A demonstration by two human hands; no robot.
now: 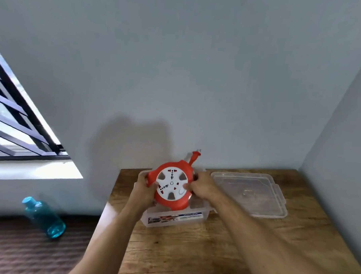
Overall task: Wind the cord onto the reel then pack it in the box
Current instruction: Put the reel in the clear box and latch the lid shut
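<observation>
The wooden table [222, 242] carries everything I need; on it, to my right, lies the clear lid [253, 194], well out of the way; in front of me sits the open plastic box [178, 216], its label facing me. I hold the orange reel [172, 187] tilted just above the box's opening, socket face toward me, the crank handle [195, 158] sticking up at the far side. My left hand [145, 188] is clamped on the reel's left rim; my right hand [202, 186] grips the right rim, thumb on the white face. No loose cord shows, so I judge the winding done. To pack well, I should level the reel, turn it so the handle points to a corner, lower it evenly with both hands, and mind my fingertips against the walls.
</observation>
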